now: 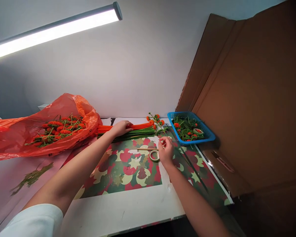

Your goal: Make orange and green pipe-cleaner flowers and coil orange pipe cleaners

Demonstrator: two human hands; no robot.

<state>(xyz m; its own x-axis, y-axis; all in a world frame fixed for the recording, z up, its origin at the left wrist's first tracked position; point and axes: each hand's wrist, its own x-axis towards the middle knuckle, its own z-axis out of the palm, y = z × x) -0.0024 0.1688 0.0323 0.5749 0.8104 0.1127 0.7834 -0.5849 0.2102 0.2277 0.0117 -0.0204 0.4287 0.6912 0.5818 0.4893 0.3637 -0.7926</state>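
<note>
Toward the back of the table, my left hand lies over a bundle of orange pipe cleaners, fingers stretched across them. Green pipe cleaners lie alongside, on the near side. To the right, my right hand is closed, with thumb and fingers curled together. A sprig with small orange flowers has its stem running down to these fingers, which seem to pinch it; the exact grip is hidden. Just left of that hand are a roll of tape and a thin brown stick.
At left, an open orange plastic bag contains orange flower pieces. A blue basket with leaves and flowers stands at right, near dark wires. Patterned paper covers part of the table. Cardboard rises on the right.
</note>
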